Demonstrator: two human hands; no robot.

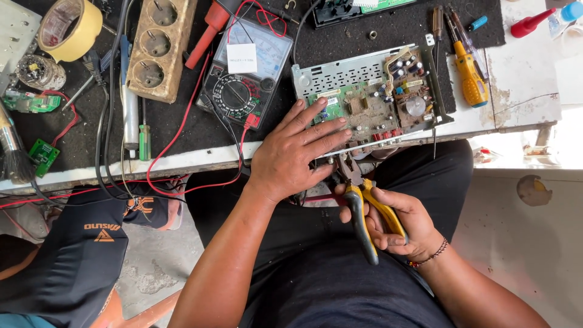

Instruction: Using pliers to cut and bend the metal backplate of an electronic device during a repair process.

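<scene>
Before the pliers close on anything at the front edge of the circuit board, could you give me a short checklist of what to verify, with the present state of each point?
1. Left hand steadies the circuit board: ok, palm and fingers press its front edge.
2. Right hand grips the pliers firmly: ok, fingers wrap both yellow handles.
3. Pliers tip on the correct part: cannot tell, the tip is hidden under the board edge and the left hand.
4. Board fully on the bench: not ok, it overhangs the edge.
5. Red multimeter lead away from the pliers: ok, it lies to the left.
6. Board without power: cannot tell.
</scene>
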